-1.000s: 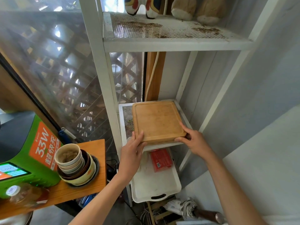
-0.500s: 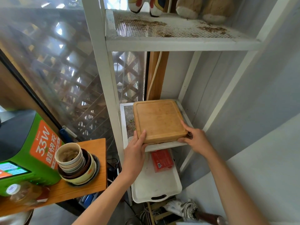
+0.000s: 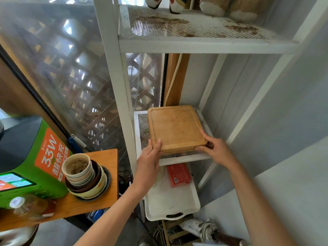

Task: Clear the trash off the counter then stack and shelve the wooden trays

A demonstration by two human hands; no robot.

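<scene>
A stack of square wooden trays (image 3: 175,128) lies flat on the middle mesh shelf (image 3: 179,159) of a white metal rack. My left hand (image 3: 150,157) grips the stack's near left corner, thumb on top. My right hand (image 3: 213,150) holds the near right corner, fingers curled around the edge. The stack sits well inside the shelf, its back edge near the rear wall. How many trays are in the stack cannot be told.
Below the shelf a white plastic tray (image 3: 170,205) holds a red packet (image 3: 179,174). To the left, a wooden counter (image 3: 106,176) carries stacked bowls (image 3: 83,176), a green machine (image 3: 30,157) and a bottle (image 3: 26,206). The rusty upper shelf (image 3: 195,29) holds plush toys. A mop head (image 3: 200,226) lies on the floor.
Both hands have pushed the wooden trays further back onto the mesh shelf; the front overhang is gone.
</scene>
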